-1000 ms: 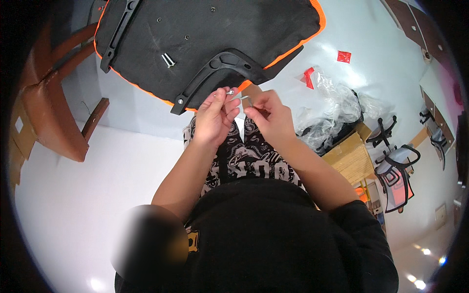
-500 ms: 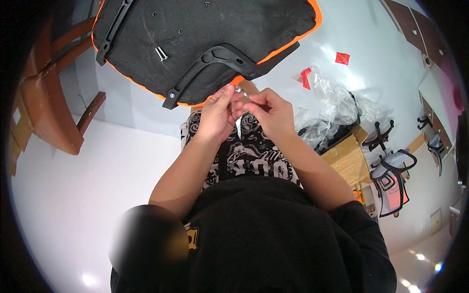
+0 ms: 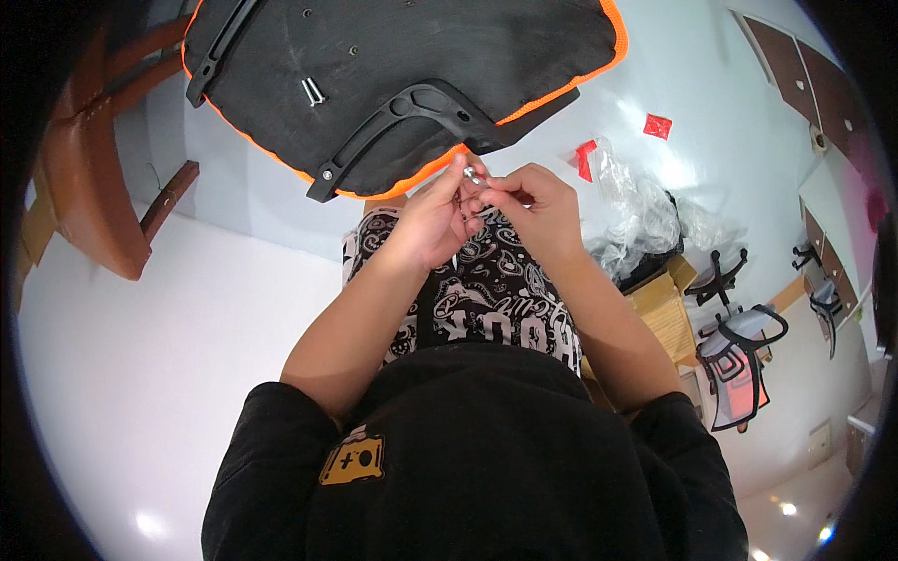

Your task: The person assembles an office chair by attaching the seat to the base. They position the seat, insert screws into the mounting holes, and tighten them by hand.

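Just below the upturned chair seat (image 3: 412, 65), your left hand (image 3: 432, 220) and right hand (image 3: 528, 201) meet, pinching one small metal bolt (image 3: 474, 175). Fingertips steady it (close to the black arm bracket (image 3: 421, 122)).

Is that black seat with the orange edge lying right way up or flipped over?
Flipped over. The black seat shows its underside: screw holes, a black armrest bracket lying across it, and loose bolts resting on it.

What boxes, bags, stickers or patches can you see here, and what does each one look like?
Cardboard box: right of the person's forearm, brown, flaps open.
Clear plastic bags: crumpled heap beside the box, see-through.
Red scraps: two small red pieces on the pale floor near the bags.
Yellow patch: on the black top, rectangular, dark symbols.
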`<state>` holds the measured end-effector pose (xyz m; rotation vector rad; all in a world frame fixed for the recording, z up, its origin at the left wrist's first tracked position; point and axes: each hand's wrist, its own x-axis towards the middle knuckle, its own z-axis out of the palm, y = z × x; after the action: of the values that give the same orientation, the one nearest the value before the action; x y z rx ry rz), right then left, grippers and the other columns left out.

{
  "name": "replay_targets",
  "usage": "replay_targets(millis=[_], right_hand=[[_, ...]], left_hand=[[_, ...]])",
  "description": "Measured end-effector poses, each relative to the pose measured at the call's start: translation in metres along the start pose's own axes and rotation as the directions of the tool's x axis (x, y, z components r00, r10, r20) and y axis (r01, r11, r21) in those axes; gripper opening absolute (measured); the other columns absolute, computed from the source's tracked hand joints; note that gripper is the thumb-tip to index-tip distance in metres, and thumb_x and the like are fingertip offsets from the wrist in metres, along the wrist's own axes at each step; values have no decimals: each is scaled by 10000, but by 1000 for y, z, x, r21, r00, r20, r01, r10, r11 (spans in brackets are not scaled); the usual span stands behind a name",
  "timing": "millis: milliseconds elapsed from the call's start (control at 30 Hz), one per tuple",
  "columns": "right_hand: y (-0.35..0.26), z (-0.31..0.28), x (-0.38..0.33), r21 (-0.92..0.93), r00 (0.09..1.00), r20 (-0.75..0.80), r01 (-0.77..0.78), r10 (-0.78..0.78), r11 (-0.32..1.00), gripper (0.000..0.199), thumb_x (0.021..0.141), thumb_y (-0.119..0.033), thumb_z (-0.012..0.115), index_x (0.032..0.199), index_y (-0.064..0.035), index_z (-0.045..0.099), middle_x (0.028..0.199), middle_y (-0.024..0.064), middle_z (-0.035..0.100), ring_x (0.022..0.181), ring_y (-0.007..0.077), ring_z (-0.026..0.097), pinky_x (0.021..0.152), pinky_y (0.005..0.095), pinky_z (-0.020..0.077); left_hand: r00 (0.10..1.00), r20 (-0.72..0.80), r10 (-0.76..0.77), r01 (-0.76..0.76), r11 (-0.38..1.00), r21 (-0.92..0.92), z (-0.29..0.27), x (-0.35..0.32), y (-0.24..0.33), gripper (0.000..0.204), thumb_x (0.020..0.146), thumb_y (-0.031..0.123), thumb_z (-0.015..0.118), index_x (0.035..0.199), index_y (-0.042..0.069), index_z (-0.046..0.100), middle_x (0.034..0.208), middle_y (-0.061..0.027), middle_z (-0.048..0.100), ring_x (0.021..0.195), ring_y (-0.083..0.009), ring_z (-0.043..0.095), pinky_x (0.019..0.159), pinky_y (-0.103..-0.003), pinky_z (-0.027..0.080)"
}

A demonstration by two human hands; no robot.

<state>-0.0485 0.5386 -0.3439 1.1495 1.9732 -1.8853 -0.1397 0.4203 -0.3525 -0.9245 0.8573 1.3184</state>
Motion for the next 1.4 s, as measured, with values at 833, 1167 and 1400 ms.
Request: replay_targets(millis=[833,1167,1400], right_hand=[[3,-9,35,29,983,116,-146,142,989,293,754,-22,651,1041,-33,592,962,24,626,851,84,580,657,220,495],[-13,-33,45,107,977,-7,-209,211,972,288,753,44,624,1031,-20,585,943,44,602,796,85,562,657,219,462],[-18,-29,81,145,995,92,-62,49,987,262,774,58,597,1026,2,551,951,57,588,816,84,545,728,212,456]], left_hand=[[885,-351,307,-236,944,231,20,24,1,355,825,425,606,812,72,567,644,31,486,494,-47,406,411,-200,285],[967,-251,51,-30,996,87,10,63,-32,532,709,479,698,1083,172,477,1040,10,504,1011,-139,429,832,-370,292],[793,-472,384,-519,832,-195,40,85,-47,701,680,202,774,1216,57,346,1135,-71,516,1064,-192,482,927,-347,356]])
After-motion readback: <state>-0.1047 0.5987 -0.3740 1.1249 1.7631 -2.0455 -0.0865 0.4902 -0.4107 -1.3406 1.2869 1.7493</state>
